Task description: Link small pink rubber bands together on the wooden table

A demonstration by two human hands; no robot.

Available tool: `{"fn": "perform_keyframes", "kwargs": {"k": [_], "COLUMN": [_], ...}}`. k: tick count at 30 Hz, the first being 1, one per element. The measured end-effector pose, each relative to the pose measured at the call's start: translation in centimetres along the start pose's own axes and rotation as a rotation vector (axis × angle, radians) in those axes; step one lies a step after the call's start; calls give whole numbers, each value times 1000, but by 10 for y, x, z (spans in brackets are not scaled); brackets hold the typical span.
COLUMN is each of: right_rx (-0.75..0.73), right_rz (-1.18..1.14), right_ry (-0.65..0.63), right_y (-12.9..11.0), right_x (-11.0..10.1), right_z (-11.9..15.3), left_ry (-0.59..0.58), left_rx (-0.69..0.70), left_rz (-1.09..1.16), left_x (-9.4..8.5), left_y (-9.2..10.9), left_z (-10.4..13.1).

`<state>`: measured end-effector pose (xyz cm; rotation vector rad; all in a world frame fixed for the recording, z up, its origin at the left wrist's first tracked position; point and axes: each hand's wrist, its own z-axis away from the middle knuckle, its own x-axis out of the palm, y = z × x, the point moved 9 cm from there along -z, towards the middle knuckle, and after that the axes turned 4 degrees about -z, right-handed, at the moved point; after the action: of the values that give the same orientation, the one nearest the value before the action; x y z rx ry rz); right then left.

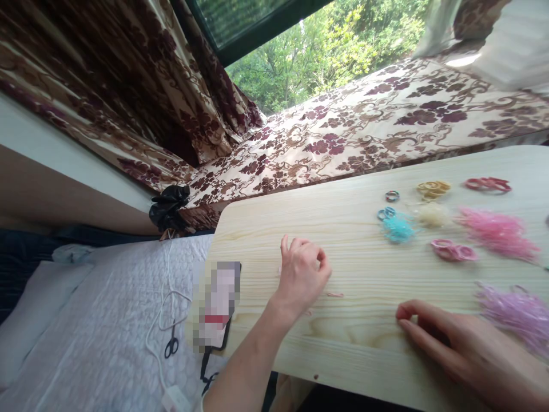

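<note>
My left hand [303,276] is over the middle of the wooden table [360,349], its fingers curled in and thumb bent toward them; anything inside is hidden. Beside it lie a thin pink strip [335,294] and a smaller pink piece [307,313]. To the right, my right hand [467,343] rests low with thumb and index fingertips brought together; I cannot make out anything between them. Close by is a pile of thin purple strands [512,312]. Beyond it lie pink hair ties [452,250] and a pile of pink strands [500,232].
Farther back are blue strands [398,227], cream strands [433,214], yellow hair ties [433,188], red hair ties [488,183] and a multicoloured ring [392,196]. A phone [221,306] sits at the table's left edge. Scissors [171,347] and a white cable lie on the bed [107,320].
</note>
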<state>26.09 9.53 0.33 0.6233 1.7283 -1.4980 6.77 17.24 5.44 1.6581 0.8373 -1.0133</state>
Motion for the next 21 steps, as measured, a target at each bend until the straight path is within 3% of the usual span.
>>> {"fn": "perform_keyframes", "kwargs": {"k": [3, 12, 21], "right_rx": [-54, -102, -98], "right_rz": [-90, -50, -86], "right_ry": [-136, 123, 218], "right_y": [-14, -35, -52], "right_x": [9, -19, -41], "right_z": [-1, 0, -3], "left_ry": [9, -79, -123], "left_rx": [-24, 114, 179], "left_rz": [184, 332, 469], "left_x": [-1, 6, 3], "left_y": [7, 44, 68], "left_z": [12, 30, 37]}}
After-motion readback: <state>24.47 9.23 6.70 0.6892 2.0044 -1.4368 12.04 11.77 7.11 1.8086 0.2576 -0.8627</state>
